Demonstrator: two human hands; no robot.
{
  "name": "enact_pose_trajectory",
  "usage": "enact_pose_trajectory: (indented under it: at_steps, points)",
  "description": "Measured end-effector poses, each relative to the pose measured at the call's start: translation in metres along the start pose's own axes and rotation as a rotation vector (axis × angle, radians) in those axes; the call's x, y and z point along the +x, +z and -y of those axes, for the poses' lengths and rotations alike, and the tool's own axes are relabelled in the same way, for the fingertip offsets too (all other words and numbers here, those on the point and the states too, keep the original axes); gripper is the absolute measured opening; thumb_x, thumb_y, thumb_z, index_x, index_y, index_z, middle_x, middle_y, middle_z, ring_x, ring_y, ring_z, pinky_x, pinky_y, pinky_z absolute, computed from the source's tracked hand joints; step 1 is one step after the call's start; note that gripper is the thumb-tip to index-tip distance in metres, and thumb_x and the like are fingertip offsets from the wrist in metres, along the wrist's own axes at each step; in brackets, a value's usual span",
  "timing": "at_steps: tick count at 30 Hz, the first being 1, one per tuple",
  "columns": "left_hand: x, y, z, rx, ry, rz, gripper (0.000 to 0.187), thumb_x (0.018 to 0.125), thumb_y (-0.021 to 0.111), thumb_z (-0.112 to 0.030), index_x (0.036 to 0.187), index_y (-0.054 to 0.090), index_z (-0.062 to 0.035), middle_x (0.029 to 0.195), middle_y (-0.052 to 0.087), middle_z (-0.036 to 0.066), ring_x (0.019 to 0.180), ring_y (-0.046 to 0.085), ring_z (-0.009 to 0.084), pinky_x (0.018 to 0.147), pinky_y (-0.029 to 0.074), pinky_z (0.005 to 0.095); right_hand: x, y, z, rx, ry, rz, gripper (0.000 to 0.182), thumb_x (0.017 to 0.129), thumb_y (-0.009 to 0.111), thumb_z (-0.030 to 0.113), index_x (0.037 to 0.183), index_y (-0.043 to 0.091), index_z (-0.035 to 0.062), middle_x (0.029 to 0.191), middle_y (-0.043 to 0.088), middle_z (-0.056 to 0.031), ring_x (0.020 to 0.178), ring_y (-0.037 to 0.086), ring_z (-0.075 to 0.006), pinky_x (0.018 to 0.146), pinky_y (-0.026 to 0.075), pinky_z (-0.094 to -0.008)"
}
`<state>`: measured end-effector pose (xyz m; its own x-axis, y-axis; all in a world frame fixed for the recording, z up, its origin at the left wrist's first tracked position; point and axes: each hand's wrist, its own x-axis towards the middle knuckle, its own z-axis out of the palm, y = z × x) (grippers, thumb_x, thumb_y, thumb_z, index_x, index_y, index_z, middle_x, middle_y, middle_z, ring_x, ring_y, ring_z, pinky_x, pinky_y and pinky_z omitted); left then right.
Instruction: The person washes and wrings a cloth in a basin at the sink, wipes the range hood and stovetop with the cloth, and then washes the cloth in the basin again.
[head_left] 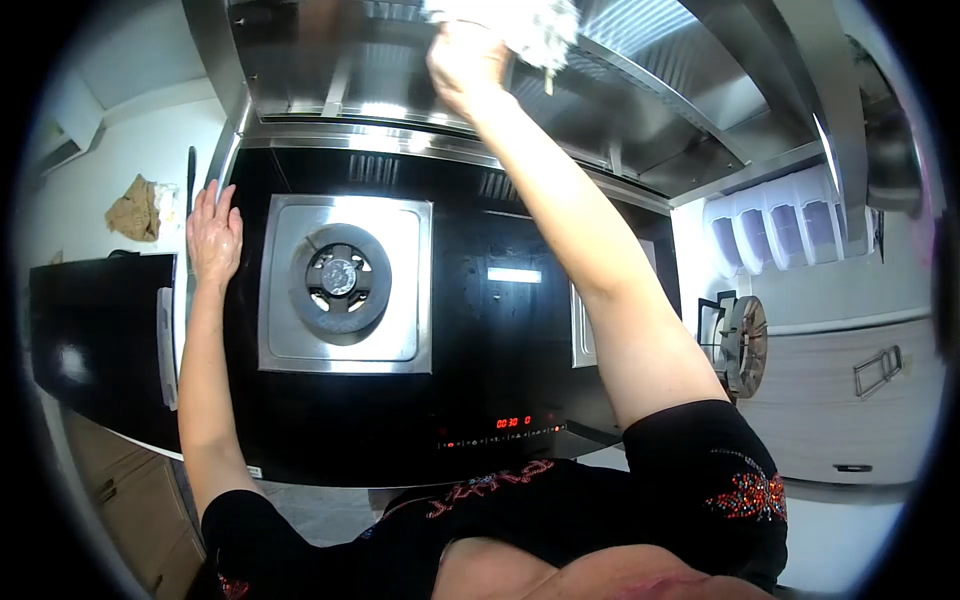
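A: Hands, quick?
B: Right hand closed around a crumpled whitish cloth, far side, by the stainless-steel panelling. Blurred, can't tell if cloth meets metal. Left hand grasps nothing: palm down, fingers extended, at the left edge of the black glass cooktop.
A: Risks?
B: Long far reach, so the left palm probably takes some weight; if that edge is slick, it could slide. Cloth has loose ends, might snag on a panel edge. Knuckles could scrape metal too.
A: The gas burner?
B: Left side, uncovered. Drips could get in if the cloth is wet; can't tell.
A: Near side?
B: Red display is lit. Black shirt sits close; leaning farther might brush the controls.
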<state>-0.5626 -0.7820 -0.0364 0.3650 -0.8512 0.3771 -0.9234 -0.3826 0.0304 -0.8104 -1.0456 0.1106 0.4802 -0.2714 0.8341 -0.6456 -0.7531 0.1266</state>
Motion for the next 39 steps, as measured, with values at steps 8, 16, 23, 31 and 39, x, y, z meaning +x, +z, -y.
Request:
enact_pose_trajectory:
  at_steps: [8, 16, 23, 31, 39]
  points:
    - [0.001, -0.004, -0.002, -0.009, -0.013, 0.033, 0.035, 0.085, 0.043, -0.021, 0.119, 0.048, -0.0142, 0.131, 0.037, 0.007, 0.122, 0.030, 0.0239, 0.099, 0.025, 0.0389, -0.033, -0.070, -0.077, -0.152, -0.024, 0.256, 0.036, 0.073, 0.044, 0.011, 0.105, 0.053, -0.0011, 0.105, 0.052, -0.0232, 0.098, 0.050, -0.0353, 0.084, 0.039, -0.0438]
    - [0.002, -0.003, -0.005, 0.060, -0.013, 0.049, 0.036, 0.085, 0.042, -0.020, 0.120, 0.046, -0.0146, 0.131, 0.036, 0.006, 0.121, 0.032, 0.0235, 0.098, 0.026, 0.0367, -0.166, -0.193, -0.268, 0.091, 0.430, 0.066, 0.021, 0.077, 0.054, 0.015, 0.093, 0.059, 0.0018, 0.087, 0.059, -0.0112, 0.084, 0.054, -0.0222, 0.077, 0.041, -0.0309]
    - [0.001, -0.002, -0.009, 0.076, -0.049, 0.043, 0.037, 0.085, 0.040, -0.017, 0.122, 0.045, -0.0147, 0.132, 0.035, 0.005, 0.121, 0.032, 0.0260, 0.099, 0.026, 0.0371, -0.173, -0.124, -0.414, 1.014, 1.359, -0.315, 0.019, 0.082, 0.046, 0.006, 0.098, 0.053, -0.0004, 0.098, 0.056, -0.0109, 0.091, 0.054, -0.0239, 0.081, 0.043, -0.0367]
    - [0.001, -0.003, -0.008, 0.047, 0.025, -0.043, 0.037, 0.082, 0.046, -0.015, 0.118, 0.047, -0.0108, 0.128, 0.039, 0.009, 0.118, 0.036, 0.0276, 0.096, 0.029, 0.0392, -0.103, -0.025, -0.241, 1.676, 1.462, -0.167, 0.021, 0.087, 0.037, 0.015, 0.099, 0.050, 0.0041, 0.105, 0.051, -0.0090, 0.100, 0.047, -0.0223, 0.090, 0.036, -0.0368]
    - [-0.001, -0.004, -0.004, -0.059, -0.053, 0.012, 0.037, 0.083, 0.046, -0.020, 0.118, 0.048, -0.0106, 0.130, 0.036, 0.009, 0.122, 0.030, 0.0262, 0.101, 0.022, 0.0413, 0.013, 0.115, -0.011, 1.599, 0.918, 0.251, 0.012, 0.078, 0.057, 0.005, 0.089, 0.059, 0.0018, 0.086, 0.058, -0.0068, 0.080, 0.054, -0.0162, 0.076, 0.044, -0.0293]
